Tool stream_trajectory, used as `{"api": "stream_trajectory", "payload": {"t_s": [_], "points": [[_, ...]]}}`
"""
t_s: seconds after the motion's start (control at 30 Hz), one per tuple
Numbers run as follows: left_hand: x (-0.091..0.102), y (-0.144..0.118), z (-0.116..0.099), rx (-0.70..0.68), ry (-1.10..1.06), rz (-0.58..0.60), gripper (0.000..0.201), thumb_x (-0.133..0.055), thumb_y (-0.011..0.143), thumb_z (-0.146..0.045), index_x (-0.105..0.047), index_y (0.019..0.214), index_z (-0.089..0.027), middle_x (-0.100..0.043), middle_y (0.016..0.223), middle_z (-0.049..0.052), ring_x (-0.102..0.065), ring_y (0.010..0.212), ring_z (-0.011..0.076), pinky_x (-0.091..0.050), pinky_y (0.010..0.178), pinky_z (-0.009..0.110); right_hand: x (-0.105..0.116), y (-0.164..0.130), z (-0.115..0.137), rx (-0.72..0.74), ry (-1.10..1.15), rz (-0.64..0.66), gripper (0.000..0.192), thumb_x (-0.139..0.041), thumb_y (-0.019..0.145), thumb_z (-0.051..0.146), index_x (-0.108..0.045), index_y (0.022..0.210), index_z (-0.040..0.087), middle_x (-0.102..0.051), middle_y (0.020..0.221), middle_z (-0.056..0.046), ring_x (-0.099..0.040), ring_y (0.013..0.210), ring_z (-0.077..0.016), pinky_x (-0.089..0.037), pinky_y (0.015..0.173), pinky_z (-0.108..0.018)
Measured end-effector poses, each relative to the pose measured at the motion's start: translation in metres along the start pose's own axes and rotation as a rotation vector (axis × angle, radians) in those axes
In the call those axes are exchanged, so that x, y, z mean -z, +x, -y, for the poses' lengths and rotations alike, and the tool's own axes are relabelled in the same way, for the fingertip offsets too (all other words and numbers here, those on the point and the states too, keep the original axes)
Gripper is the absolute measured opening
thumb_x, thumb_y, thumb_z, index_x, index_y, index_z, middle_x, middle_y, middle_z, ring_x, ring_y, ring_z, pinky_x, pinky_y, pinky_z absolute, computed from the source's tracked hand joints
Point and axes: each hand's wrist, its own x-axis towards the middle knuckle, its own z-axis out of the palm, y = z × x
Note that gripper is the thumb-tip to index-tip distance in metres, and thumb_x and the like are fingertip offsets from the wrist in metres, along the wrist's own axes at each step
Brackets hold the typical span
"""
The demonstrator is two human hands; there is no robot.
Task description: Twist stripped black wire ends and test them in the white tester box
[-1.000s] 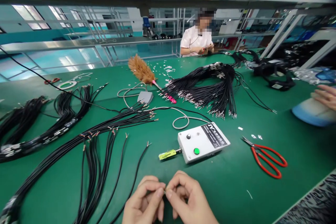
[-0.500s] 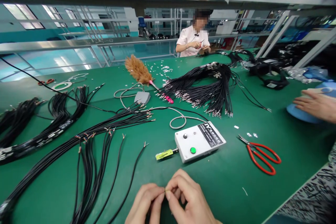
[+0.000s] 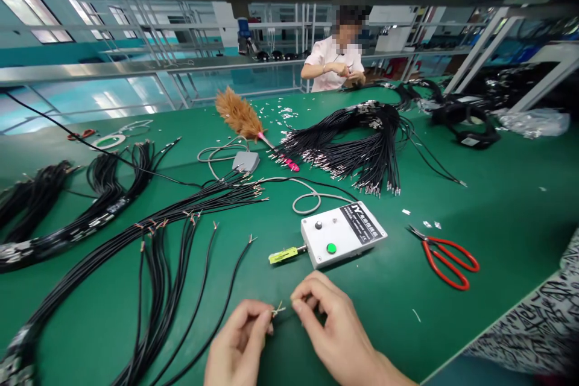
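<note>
Both hands [image 3: 289,332] pinch frayed wire ends [image 3: 277,310]

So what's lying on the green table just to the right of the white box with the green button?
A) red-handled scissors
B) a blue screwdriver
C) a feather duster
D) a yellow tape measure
A: the red-handled scissors lie flat on the green table, to the right of the white box; the feather duster lies farther back and to the left.
</note>
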Motion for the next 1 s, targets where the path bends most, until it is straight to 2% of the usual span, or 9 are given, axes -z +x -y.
{"api": "stream_trajectory", "payload": {"t_s": [0.13,0.2,0.27,0.47,0.57,0.7,0.8,0.9,1.0], "points": [[0.009,0.013,-0.006,0.180,-0.057,0.135,0.042,-0.071,0.075,-0.057,-0.064,0.071,-0.017,-0.055,0.060,-0.003,-0.041,0.052,0.0097,-0.033,0.048,0.017,0.012,0.007,0.008,0.284,-0.341,0.057,0.030,-0.059,0.093,0.020,-0.054,0.123,0.022,-0.066,0.112,-0.006,-0.062,0.091,-0.0216,-0.043,0.080,-0.034],[0.010,0.017,-0.007,0.217,-0.088,0.161,0.045,-0.074,0.071,-0.059,-0.062,0.069,-0.016,-0.054,0.058,-0.004,-0.038,0.051,0.0089,-0.030,0.048,0.017,0.013,0.011,0.013,0.374,-0.443,0.116,0.039,-0.066,0.090,0.025,-0.053,0.126,0.021,-0.066,0.117,-0.008,-0.061,0.099,-0.0257,-0.042,0.081,-0.036],[0.011,0.019,-0.008,0.230,-0.106,0.170,0.046,-0.075,0.069,-0.060,-0.062,0.068,-0.016,-0.052,0.057,-0.005,-0.034,0.049,0.0080,-0.028,0.047,0.017,0.012,0.015,0.016,0.359,-0.430,0.132,0.036,-0.071,0.087,0.029,-0.058,0.119,0.020,-0.069,0.110,-0.006,-0.063,0.096,-0.0258,-0.042,0.079,-0.036],[0.012,0.015,-0.003,0.198,-0.089,0.193,0.043,-0.072,0.075,-0.057,-0.062,0.071,-0.016,-0.054,0.060,-0.004,-0.038,0.052,0.0091,-0.030,0.049,0.018,0.000,0.013,0.011,0.056,-0.055,0.068,0.009,-0.072,0.084,0.020,-0.067,0.091,0.021,-0.071,0.086,0.001,-0.066,0.076,-0.0154,-0.045,0.073,-0.027],[0.011,0.014,-0.001,0.149,-0.049,0.190,0.040,-0.069,0.079,-0.055,-0.063,0.073,-0.017,-0.054,0.062,-0.004,-0.042,0.055,0.0104,-0.032,0.049,0.018,-0.006,0.010,0.007,0.181,-0.023,-0.049,0.004,-0.066,0.086,0.017,-0.066,0.086,0.021,-0.070,0.089,-0.001,-0.066,0.082,-0.0152,-0.045,0.074,-0.026],[0.009,0.013,0.002,0.137,-0.055,0.173,0.038,-0.067,0.081,-0.055,-0.064,0.074,-0.018,-0.055,0.064,-0.003,-0.045,0.057,0.0114,-0.036,0.051,0.018,-0.008,0.007,0.003,0.478,-0.321,-0.233,0.012,-0.060,0.089,0.014,-0.068,0.086,0.021,-0.068,0.093,-0.004,-0.060,0.080,-0.0171,-0.039,0.071,-0.030],[0.009,0.011,0.004,0.139,-0.084,0.137,0.037,-0.069,0.080,-0.055,-0.065,0.075,-0.018,-0.058,0.065,-0.002,-0.048,0.059,0.0118,-0.040,0.054,0.018,-0.009,0.006,0.004,0.586,-0.434,-0.293,0.013,-0.059,0.090,0.013,-0.069,0.086,0.021,-0.067,0.082,-0.002,-0.055,0.070,-0.0157,-0.032,0.063,-0.030],[0.008,0.008,0.003,0.155,-0.138,0.077,0.035,-0.072,0.077,-0.053,-0.065,0.076,-0.018,-0.060,0.067,-0.002,-0.049,0.060,0.0113,-0.041,0.054,0.016,-0.017,0.004,0.009,0.508,-0.347,-0.319,0.013,-0.061,0.090,0.014,-0.067,0.081,0.020,-0.064,0.074,0.000,-0.054,0.065,-0.0137,-0.030,0.062,-0.030],[0.007,0.006,0.000,0.158,-0.220,0.012,0.034,-0.076,0.075,-0.050,-0.066,0.077,-0.018,-0.061,0.068,-0.002,-0.049,0.060,0.0099,-0.041,0.053,0.014,-0.033,0.001,0.013,0.227,-0.067,-0.302,0.013,-0.061,0.090,0.017,-0.064,0.077,0.019,-0.061,0.074,0.001,-0.054,0.063,-0.0119,-0.035,0.064,-0.028]]}}
